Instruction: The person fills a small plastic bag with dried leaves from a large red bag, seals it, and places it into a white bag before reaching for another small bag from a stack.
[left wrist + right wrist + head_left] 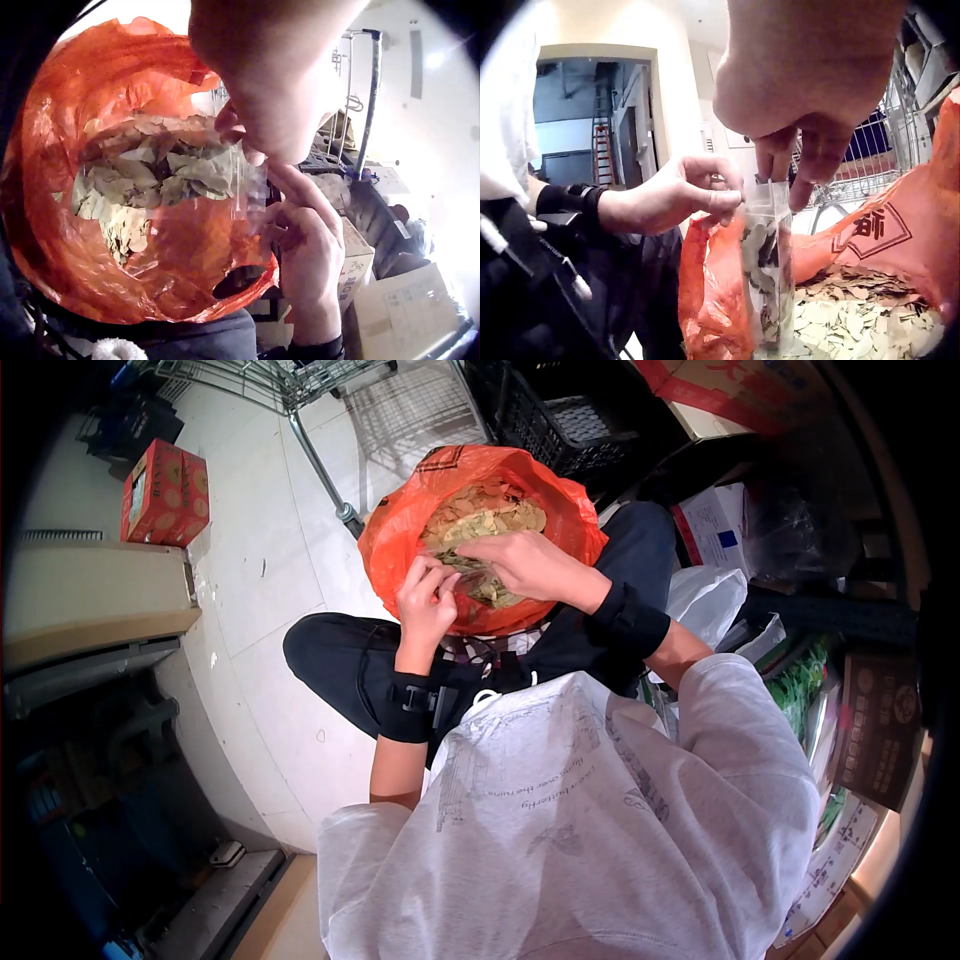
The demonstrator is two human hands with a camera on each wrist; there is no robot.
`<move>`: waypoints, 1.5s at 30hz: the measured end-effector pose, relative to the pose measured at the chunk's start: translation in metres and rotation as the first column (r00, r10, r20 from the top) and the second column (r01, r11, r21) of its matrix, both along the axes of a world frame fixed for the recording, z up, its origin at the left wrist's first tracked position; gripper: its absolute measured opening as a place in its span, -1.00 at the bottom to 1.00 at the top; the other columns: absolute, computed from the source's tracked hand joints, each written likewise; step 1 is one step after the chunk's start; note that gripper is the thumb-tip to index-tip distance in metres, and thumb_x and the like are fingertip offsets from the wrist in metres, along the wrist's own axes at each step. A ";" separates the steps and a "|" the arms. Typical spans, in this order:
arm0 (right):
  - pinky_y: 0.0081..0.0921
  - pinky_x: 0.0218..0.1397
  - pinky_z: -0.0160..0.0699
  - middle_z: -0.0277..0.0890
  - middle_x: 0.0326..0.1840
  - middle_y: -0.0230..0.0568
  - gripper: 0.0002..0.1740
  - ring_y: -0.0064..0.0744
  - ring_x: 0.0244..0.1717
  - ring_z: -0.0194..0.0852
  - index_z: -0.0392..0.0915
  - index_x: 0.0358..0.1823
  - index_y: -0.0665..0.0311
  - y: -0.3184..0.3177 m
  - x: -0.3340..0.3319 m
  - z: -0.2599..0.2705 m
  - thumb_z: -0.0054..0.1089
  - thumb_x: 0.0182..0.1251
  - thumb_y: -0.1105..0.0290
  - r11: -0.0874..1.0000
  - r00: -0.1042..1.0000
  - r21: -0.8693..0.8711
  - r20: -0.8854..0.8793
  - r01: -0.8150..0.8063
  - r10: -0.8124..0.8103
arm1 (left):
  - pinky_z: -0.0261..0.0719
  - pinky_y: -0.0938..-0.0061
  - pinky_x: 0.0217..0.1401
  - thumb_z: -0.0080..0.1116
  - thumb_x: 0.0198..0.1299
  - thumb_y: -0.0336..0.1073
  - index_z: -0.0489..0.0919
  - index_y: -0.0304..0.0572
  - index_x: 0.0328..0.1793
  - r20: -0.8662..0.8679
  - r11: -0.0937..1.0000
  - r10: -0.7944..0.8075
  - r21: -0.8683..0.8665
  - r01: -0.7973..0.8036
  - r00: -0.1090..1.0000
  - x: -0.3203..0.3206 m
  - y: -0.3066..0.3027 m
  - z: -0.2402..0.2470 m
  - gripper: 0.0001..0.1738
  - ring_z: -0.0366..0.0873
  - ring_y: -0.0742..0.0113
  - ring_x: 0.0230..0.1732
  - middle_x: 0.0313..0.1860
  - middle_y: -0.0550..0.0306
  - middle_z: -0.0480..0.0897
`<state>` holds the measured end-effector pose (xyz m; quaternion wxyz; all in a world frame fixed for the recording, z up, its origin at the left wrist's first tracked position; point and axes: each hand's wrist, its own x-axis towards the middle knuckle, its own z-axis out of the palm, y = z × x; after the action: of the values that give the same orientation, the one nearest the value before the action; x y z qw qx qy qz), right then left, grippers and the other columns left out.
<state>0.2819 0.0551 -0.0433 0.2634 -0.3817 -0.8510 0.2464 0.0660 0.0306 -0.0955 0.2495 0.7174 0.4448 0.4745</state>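
Observation:
A clear plastic bag (161,176) of dried leaves hangs in front of the body, over an open orange bag (385,550). My left hand (425,605) pinches the upper edge of the clear bag between thumb and fingers. On the other side of that edge, my right hand (535,567) grips it, with its fingertips at the top strip. In the right wrist view the clear bag (769,277) stands upright below both hands, leaves showing through it. Loose dried leaves (862,322) fill the bottom of the orange bag.
The orange bag stands between the crossed legs (340,660). A wire cart (320,385) and a black crate (560,425) stand beyond it. A red box (165,495) sits far left. Cardboard boxes (880,730) and plastic packets line the right side.

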 end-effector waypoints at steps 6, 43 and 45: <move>0.13 0.04 0.62 0.73 -0.14 0.16 -0.53 0.26 -0.10 0.69 0.67 0.18 0.25 0.007 -0.006 -0.001 0.03 0.58 0.05 0.972 0.973 -0.195 0.162 -0.131 0.164 | 0.58 0.41 -0.25 0.33 0.04 -0.72 0.69 -0.40 -0.25 -0.018 0.999 -0.035 0.017 0.035 0.999 0.001 0.000 -0.003 -0.84 0.61 0.15 -0.30 -0.27 0.02 0.57; -0.14 0.05 0.82 0.79 -0.01 0.07 -0.47 0.09 0.08 0.79 0.79 -0.07 0.34 0.052 0.078 -0.208 0.68 -0.20 0.40 0.760 0.527 -0.484 0.820 0.434 0.221 | 0.61 0.28 -0.19 0.41 -0.01 -0.71 0.69 -0.38 -0.26 0.020 0.983 0.126 0.131 -0.128 0.992 -0.006 -0.007 0.024 -0.81 0.62 -0.01 -0.26 -0.27 -0.05 0.60; -0.15 0.03 0.81 0.79 -0.05 0.10 -0.48 0.08 0.08 0.79 0.79 -0.08 0.35 0.047 0.080 -0.214 0.68 -0.19 0.41 0.800 0.547 -0.425 0.824 0.423 0.148 | 0.62 0.27 -0.17 0.41 -0.02 -0.71 0.68 -0.38 -0.27 -0.008 0.973 0.119 0.198 -0.115 0.993 -0.006 -0.003 0.020 -0.80 0.63 -0.03 -0.24 -0.27 -0.04 0.60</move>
<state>0.3621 0.1022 -0.2578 -0.2772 -0.5816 -0.7185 0.2620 0.0599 0.0271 -0.0750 0.1443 0.7159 0.4395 0.5231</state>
